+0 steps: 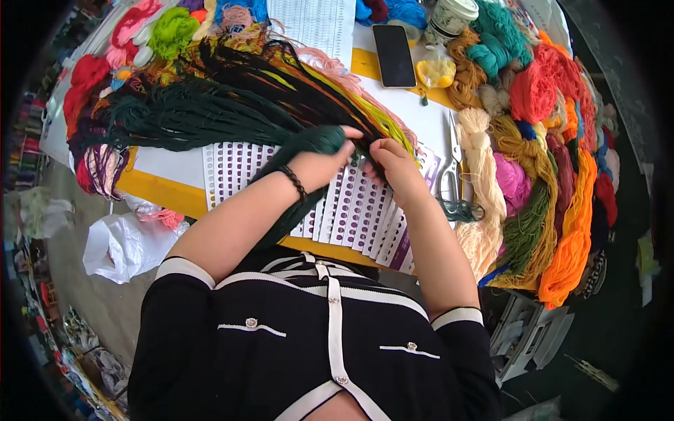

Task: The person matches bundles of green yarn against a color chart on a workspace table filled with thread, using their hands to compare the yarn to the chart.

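Note:
My left hand (324, 163), with a dark beaded bracelet at its wrist, is wrapped round a dark green yarn hank (316, 140). The strands drape over the hand and hang toward my lap. Close beside it on the right, my right hand (399, 167) is closed in a pinch at dark strands; which bundle they belong to is partly hidden by the fingers. Beneath both hands lie punched white cards (351, 217) with rows of dark holes. More dark green yarn (203, 116) and a long black, orange and yellow bundle (281, 77) spread to the left and behind.
Scissors (451, 165) lie right of my right hand, beside a cream hank (477, 182). Orange (569, 231) and red yarn (537, 84) pile up at the right. A phone (394, 56), a lidded cup (449, 19) and a printed sheet (309, 31) are at the back.

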Tool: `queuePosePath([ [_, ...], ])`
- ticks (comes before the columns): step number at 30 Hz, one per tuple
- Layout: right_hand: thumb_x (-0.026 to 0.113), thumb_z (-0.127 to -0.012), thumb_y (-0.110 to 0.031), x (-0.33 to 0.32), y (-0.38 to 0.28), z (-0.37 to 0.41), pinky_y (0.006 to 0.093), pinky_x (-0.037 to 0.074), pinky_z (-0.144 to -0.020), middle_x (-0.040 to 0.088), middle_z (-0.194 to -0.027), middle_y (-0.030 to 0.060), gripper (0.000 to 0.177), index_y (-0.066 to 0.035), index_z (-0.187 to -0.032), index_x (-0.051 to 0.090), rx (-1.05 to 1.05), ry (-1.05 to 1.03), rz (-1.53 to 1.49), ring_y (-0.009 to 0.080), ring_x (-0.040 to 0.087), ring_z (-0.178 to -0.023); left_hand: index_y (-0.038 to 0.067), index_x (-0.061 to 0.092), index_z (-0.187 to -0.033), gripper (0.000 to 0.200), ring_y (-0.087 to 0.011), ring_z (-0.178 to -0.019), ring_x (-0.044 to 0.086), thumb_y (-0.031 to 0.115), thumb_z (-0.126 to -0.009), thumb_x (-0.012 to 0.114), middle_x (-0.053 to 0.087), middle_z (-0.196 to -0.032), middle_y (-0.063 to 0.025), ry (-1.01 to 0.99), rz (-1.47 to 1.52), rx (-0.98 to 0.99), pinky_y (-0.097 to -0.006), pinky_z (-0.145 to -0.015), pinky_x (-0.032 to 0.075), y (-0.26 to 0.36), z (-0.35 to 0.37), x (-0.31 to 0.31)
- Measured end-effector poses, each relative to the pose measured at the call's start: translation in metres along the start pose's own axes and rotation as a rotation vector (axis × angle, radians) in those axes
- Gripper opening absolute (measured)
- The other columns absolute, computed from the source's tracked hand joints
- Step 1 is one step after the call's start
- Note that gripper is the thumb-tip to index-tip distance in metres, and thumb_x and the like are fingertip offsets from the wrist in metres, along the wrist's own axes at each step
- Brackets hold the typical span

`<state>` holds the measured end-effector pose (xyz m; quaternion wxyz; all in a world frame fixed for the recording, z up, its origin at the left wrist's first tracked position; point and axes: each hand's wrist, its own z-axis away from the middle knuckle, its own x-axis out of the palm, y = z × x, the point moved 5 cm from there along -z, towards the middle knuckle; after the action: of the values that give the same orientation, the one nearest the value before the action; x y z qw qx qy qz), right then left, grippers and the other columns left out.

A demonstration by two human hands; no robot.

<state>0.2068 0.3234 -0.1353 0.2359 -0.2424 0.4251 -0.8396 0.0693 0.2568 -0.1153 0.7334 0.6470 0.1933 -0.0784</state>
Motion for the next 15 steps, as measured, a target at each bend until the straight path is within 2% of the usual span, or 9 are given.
queuePosePath([
  [2, 0.048, -0.089, -0.013, 0.005, 0.001, -0.001, 0.0223, 0.040, -0.053, 0.058, -0.071, 0.0031, 0.007, -0.009, -0.094, 0.050, 0.027, 0.028, 0.067, 0.0105, 0.053, -0.060, 0.009, 0.059, -0.114, 0.025, -0.0079, -0.067, 0.055, 0.018, -0.094, 0.048, 0.056, -0.072, 0.0008, 0.117, 0.265, -0.256, -0.0218, -0.059, 0.042, -0.012, 0.002, -0.023],
  [4, 0.047, -0.089, -0.014, 0.008, -0.007, 0.004, 0.0225, 0.041, -0.053, 0.058, -0.073, 0.0037, 0.009, -0.009, -0.095, 0.049, 0.027, 0.084, 0.321, 0.0098, 0.055, -0.062, 0.008, 0.061, -0.110, 0.022, -0.0093, -0.066, 0.056, 0.015, -0.093, 0.049, 0.057, -0.073, 0.0001, 0.164, 0.594, -0.373, -0.0204, -0.057, 0.040, -0.024, 0.006, -0.046],
  [6, 0.047, -0.085, -0.010, 0.005, 0.000, -0.004, 0.0229, 0.044, -0.052, 0.060, -0.073, 0.0072, 0.013, -0.004, -0.097, 0.048, -0.004, 0.080, 0.314, 0.0115, 0.057, -0.059, 0.006, 0.060, -0.111, 0.023, -0.0096, -0.067, 0.057, 0.012, -0.091, 0.050, 0.056, -0.072, 0.0003, 0.195, 0.707, -0.383, -0.0193, -0.057, 0.039, -0.020, 0.016, -0.077],
  [8, 0.046, -0.085, -0.010, 0.003, 0.004, -0.007, 0.0242, 0.046, -0.056, 0.061, -0.072, 0.0065, 0.016, -0.003, -0.099, 0.048, -0.025, 0.113, 0.300, 0.0131, 0.060, -0.061, 0.004, 0.060, -0.111, 0.025, -0.0095, -0.069, 0.057, 0.009, -0.088, 0.053, 0.056, -0.076, -0.0005, 0.277, 0.743, -0.328, -0.0189, -0.055, 0.039, -0.014, 0.026, -0.118],
  [9, 0.044, -0.085, -0.008, -0.006, 0.006, -0.016, 0.0255, 0.048, -0.060, 0.063, -0.073, 0.0071, 0.018, -0.002, -0.101, 0.049, -0.264, 0.203, 0.738, 0.0149, 0.062, -0.064, 0.002, 0.059, -0.113, 0.026, -0.0095, -0.071, 0.057, 0.009, -0.087, 0.055, 0.058, -0.083, -0.0024, 0.351, 0.777, -0.285, -0.0187, -0.055, 0.040, -0.019, 0.030, -0.145],
  [12, 0.046, -0.083, -0.011, 0.002, 0.003, -0.009, 0.0290, 0.049, -0.064, 0.065, -0.075, 0.0085, 0.019, -0.002, -0.099, 0.051, -0.041, 0.110, 0.426, 0.0180, 0.063, -0.066, 0.000, 0.055, -0.117, 0.031, -0.0095, -0.075, 0.057, 0.008, -0.087, 0.057, 0.060, -0.108, -0.0082, 0.403, 1.091, -0.107, -0.0190, -0.054, 0.044, -0.024, 0.046, -0.215],
  [13, 0.046, -0.083, -0.011, 0.003, 0.004, -0.008, 0.0290, 0.049, -0.064, 0.065, -0.075, 0.0085, 0.019, -0.002, -0.099, 0.051, -0.045, 0.113, 0.423, 0.0180, 0.063, -0.066, 0.000, 0.054, -0.118, 0.032, -0.0111, -0.080, 0.058, 0.008, -0.088, 0.057, 0.059, -0.110, -0.0089, 0.542, 1.178, -0.012, -0.0210, -0.057, 0.046, -0.016, 0.052, -0.235],
  [14, 0.047, -0.084, -0.011, 0.003, 0.005, -0.009, 0.0267, 0.046, -0.056, 0.063, -0.072, 0.0070, 0.016, -0.003, -0.097, 0.051, -0.071, 0.141, 0.444, 0.0144, 0.059, -0.061, 0.000, 0.053, -0.119, 0.032, -0.0127, -0.084, 0.059, 0.008, -0.089, 0.056, 0.059, -0.113, -0.0096, 0.681, 1.262, 0.088, -0.0230, -0.060, 0.048, -0.011, 0.059, -0.251],
  [15, 0.047, -0.085, -0.010, 0.003, 0.004, -0.009, 0.0245, 0.043, -0.048, 0.062, -0.069, 0.0055, 0.012, -0.003, -0.094, 0.051, -0.101, 0.169, 0.465, 0.0108, 0.056, -0.057, 0.000, 0.054, -0.117, 0.028, -0.0180, -0.095, 0.060, 0.008, -0.090, 0.054, 0.060, -0.110, -0.0085, 0.818, 1.045, 0.070, -0.0269, -0.070, 0.050, -0.010, 0.065, -0.262],
])
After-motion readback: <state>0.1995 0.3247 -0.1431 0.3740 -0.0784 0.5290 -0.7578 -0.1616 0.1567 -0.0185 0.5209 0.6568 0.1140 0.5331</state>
